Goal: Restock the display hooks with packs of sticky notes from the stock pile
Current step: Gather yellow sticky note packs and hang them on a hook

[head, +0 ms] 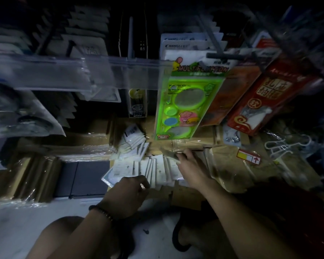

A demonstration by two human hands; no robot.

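Because the sticky-note packs [160, 170] lie fanned out low beneath the display hooks [216, 43], the left hand [131, 186] pinches their near edge while the right hand [187, 161] reaches their far edge, its grip unclear, likely gathering some to hang.

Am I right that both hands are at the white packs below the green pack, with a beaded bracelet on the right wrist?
Not quite: the head view shows the bracelet on the left wrist. The left hand and right hand are indeed at the packs below the green pack.
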